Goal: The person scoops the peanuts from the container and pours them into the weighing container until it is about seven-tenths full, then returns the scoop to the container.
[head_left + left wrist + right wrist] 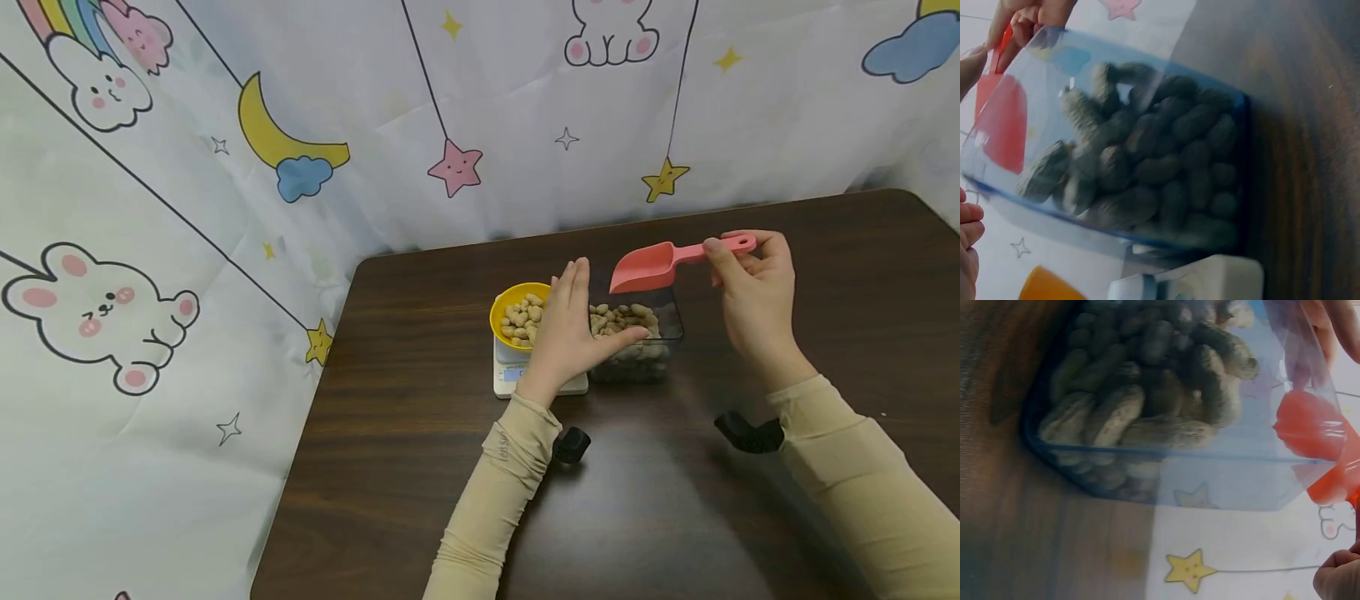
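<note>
My right hand (761,304) pinches the handle of a pink scoop (647,267) between thumb and fingers. The scoop hangs over the far side of a clear plastic box (677,327), and no peanuts show in its blade. Unshelled peanuts (626,318) fill the lower part of that box. Fingers straight and thumb spread toward the box, my left hand (567,329) hovers between the box and a yellow bowl (496,323). The bowl holds more peanuts and sits on a white kitchen scale (504,383); my left hand partly covers both.
The dark wooden table (420,433) carries everything. Behind and left of it hangs a pale cartoon-printed curtain (495,100). Black wrist devices show beneath the left sleeve (573,446) and right sleeve (750,433). The scale stands close beside the box's left wall.
</note>
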Demonstrator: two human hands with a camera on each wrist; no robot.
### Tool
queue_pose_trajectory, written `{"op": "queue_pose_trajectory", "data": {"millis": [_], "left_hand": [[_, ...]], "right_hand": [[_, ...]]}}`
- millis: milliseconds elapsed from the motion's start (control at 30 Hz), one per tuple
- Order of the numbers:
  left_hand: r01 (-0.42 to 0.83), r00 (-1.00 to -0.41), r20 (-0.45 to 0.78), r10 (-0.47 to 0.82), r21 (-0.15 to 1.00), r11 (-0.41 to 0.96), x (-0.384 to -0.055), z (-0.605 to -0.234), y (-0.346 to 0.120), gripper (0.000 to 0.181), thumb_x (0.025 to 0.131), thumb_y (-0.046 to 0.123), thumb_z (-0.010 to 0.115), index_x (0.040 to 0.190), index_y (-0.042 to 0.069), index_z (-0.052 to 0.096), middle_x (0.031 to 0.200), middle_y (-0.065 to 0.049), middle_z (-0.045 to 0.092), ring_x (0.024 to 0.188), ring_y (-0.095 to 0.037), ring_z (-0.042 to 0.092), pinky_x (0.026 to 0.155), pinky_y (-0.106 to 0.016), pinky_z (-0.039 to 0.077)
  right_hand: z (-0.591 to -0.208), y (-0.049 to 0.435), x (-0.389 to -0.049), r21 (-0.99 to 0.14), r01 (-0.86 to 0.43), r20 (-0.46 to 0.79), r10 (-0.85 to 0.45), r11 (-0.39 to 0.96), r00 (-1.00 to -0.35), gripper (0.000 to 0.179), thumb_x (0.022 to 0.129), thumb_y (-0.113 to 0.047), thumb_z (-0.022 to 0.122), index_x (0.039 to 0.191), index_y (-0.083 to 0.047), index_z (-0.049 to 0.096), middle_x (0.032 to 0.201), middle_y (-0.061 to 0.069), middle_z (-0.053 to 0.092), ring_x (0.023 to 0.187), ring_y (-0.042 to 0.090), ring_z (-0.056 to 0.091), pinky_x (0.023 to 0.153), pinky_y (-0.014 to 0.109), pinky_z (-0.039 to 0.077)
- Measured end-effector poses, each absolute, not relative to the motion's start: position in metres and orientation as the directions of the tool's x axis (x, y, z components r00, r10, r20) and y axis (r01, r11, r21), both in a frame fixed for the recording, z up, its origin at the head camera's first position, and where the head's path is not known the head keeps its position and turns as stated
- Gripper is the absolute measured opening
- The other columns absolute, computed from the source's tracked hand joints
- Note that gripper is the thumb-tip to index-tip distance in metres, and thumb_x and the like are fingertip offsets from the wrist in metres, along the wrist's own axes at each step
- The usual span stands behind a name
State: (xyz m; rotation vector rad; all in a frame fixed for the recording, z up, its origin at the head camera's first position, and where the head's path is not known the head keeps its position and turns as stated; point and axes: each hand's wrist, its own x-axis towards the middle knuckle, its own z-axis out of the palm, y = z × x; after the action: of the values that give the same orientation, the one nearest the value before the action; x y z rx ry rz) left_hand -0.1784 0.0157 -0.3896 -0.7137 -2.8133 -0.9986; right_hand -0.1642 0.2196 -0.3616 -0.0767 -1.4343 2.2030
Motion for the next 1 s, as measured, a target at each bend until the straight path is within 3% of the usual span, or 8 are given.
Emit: {"op": "queue_pose_trajectory", "data": {"millis": [200, 533, 1000], "left_hand": [[0.482, -0.875, 0.234, 0.425, 0.520, 0.706, -0.178, -0.397, 0.023, 0.109, 0.073, 0.066, 0.064, 0.151, 0.016, 0.006, 0.158, 0.000, 0.012, 0.147, -0.016, 0.008, 0.120, -0.037, 0.010], [0.458, -0.887, 0.218, 0.407, 0.527, 0.716, -0.178, -0.402, 0.023, 0.109, 0.073, 0.067, 0.063, 0.151, 0.015, 0.008, 0.158, -0.001, 0.013, 0.147, -0.017, 0.010, 0.119, -0.043, 0.016], [0.428, -0.901, 0.198, 0.386, 0.552, 0.716, -0.177, -0.404, 0.023, 0.107, 0.073, 0.067, 0.063, 0.151, 0.019, 0.008, 0.158, 0.002, 0.013, 0.147, -0.016, 0.010, 0.118, -0.042, 0.019]], "right_hand": [[-0.377, 0.223, -0.161, -0.867, -0.336, 0.183, 0.391, -0.369, -0.902, 0.026, 0.083, -0.007, 0.067, 0.102, -0.006, 0.049, 0.072, 0.000, 0.053, 0.059, 0.010, 0.042, 0.055, 0.015, 0.039], [-0.397, 0.221, -0.163, -0.752, -0.319, 0.159, 0.311, -0.577, -0.937, 0.015, 0.084, 0.003, 0.062, 0.095, 0.000, 0.054, 0.079, 0.003, 0.066, 0.059, 0.010, 0.046, 0.054, 0.016, 0.041], [-0.412, 0.218, -0.162, -0.775, -0.260, 0.128, 0.260, -0.576, -0.957, 0.010, 0.084, 0.002, 0.062, 0.093, -0.003, 0.059, 0.080, 0.000, 0.066, 0.062, 0.008, 0.048, 0.057, 0.015, 0.043]]}}
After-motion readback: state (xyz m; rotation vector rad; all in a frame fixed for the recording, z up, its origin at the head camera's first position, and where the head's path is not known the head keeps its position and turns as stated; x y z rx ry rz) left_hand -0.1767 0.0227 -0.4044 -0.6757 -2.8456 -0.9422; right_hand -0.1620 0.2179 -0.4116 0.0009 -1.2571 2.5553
